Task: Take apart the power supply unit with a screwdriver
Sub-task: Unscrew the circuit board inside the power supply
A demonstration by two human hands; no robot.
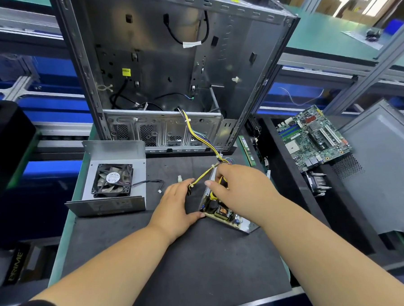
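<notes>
The opened power supply base [225, 213] lies on the black mat, its circuit board with a coil and capacitors exposed. My right hand [240, 188] grips a yellow-and-black screwdriver [216, 192] that points down into the board. My left hand [178, 205] rests on the mat with straight fingers, thumb against the unit's near left corner. A yellow and black wire bundle [196, 135] runs from the unit up into the computer case. The removed metal cover with its black fan [112, 179] sits to the left.
An open grey computer case [168, 68] stands upright behind the mat. A green motherboard [312, 137] and a grey side panel [382, 166] lie at the right. A small white connector [179, 178] lies on the mat. The black mat [178, 259] ends at a green bench edge on the left.
</notes>
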